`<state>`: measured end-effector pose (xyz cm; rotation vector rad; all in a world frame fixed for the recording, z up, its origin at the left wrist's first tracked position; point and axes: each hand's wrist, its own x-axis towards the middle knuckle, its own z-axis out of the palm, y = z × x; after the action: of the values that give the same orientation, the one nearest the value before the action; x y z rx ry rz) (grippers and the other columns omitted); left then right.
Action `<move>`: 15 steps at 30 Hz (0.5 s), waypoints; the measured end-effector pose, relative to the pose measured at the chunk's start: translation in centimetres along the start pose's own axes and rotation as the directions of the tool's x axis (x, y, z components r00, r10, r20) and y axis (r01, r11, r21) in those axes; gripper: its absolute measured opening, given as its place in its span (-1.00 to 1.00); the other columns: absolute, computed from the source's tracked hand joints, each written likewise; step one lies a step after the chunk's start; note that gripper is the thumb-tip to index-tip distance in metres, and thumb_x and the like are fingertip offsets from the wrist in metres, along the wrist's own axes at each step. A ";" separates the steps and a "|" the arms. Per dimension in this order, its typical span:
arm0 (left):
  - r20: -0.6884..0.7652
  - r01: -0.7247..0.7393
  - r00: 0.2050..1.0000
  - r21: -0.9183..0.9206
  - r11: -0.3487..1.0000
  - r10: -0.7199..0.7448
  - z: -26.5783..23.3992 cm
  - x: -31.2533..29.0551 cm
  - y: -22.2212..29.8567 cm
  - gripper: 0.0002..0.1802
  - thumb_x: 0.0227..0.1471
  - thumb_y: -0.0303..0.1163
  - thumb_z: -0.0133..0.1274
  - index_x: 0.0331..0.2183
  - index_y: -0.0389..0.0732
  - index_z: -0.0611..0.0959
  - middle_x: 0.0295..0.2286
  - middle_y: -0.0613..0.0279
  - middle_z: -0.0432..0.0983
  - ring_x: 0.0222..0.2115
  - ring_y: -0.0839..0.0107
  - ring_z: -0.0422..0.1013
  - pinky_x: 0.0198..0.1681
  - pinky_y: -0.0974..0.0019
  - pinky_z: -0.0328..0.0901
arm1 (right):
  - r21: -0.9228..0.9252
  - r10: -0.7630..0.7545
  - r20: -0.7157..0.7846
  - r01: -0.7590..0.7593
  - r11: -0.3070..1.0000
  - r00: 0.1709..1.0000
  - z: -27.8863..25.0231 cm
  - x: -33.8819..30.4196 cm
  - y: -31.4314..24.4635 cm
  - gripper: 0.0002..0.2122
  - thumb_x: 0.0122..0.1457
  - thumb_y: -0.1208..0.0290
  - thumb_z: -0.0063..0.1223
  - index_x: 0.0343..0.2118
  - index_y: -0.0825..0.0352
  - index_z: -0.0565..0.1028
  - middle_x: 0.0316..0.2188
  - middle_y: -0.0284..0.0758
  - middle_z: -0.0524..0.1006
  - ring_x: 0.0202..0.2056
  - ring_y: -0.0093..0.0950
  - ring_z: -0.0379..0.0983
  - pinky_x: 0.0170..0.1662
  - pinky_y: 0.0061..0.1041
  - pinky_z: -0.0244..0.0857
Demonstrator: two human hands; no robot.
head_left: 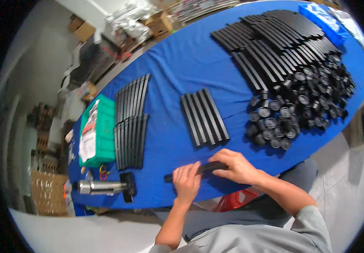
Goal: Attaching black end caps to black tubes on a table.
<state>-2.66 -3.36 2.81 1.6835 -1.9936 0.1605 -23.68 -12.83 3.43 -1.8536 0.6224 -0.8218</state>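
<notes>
A black bar [205, 168] is held nearly level above the near edge of the blue-covered table. My left hand [186, 182] is closed round it, and its left end sticks out past the fingers. On the other end, my right hand [234, 167] is closed too, hiding that tip. Just beyond my hands lies a row of several similar black bars [205, 119], side by side. To their right is a large heap of round black plastic caps [270, 122]. Farther back are stacked many more black bars [270, 42].
At the left stand two groups of bars [130, 141] beside a green bin [108, 131] holding papers. Near it is a silver cylindrical device [102, 187] with a black block on its end. A blue tray [338, 36] sits far right. Something red [234, 200] shows below the table edge.
</notes>
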 end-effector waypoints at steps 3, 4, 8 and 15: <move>-0.019 0.002 1.000 -0.009 1.000 -0.002 -0.3 0.1 0.2 -0.60 -0.21 -0.54 0.22 -0.20 -0.21 0.63 -0.33 0.11 0.56 -0.29 0.11 0.47 -0.15 0.09 0.27 | -0.018 0.014 0.061 -0.012 1.000 0.998 0.0 0.1 0.1 -0.68 0.07 0.37 0.24 -0.13 0.36 0.50 -0.27 -0.14 0.52 -0.18 -0.15 0.47 -0.12 -0.27 0.37; -0.004 0.005 1.000 -0.013 1.000 -0.005 -0.2 0.1 0.2 -0.61 -0.20 -0.55 0.21 -0.20 -0.22 0.62 -0.33 0.10 0.56 -0.28 0.10 0.47 -0.13 0.08 0.27 | -0.017 0.040 0.056 -0.040 0.999 0.998 -0.1 0.1 0.2 -0.68 0.07 0.36 0.24 -0.13 0.36 0.50 -0.28 -0.14 0.51 -0.19 -0.15 0.47 -0.13 -0.26 0.37; -0.002 0.010 1.000 -0.021 1.000 -0.010 -0.2 0.1 0.1 -0.58 -0.20 -0.54 0.19 -0.17 -0.25 0.61 -0.31 0.08 0.56 -0.26 0.07 0.46 -0.06 0.04 0.27 | 0.048 0.043 -0.035 -0.041 0.998 0.998 0.8 -0.2 0.9 -0.72 0.04 0.42 0.21 -0.18 0.37 0.49 -0.31 -0.15 0.50 -0.22 -0.13 0.47 -0.15 -0.24 0.37; -0.018 0.034 0.999 0.049 0.998 -0.033 -0.4 0.6 1.2 -0.56 -0.19 -0.51 0.17 -0.15 -0.29 0.60 -0.30 0.07 0.55 -0.22 0.05 0.45 0.05 -0.07 0.21 | 0.034 -0.028 0.007 0.028 0.999 1.000 0.3 -0.6 0.6 -0.71 0.00 0.51 0.22 -0.18 0.35 0.47 -0.26 -0.16 0.47 -0.21 -0.13 0.47 -0.16 -0.25 0.37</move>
<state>-3.74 -3.47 3.73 1.7400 -1.9627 0.2133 -23.91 -12.46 2.60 -1.8372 0.5755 -0.8384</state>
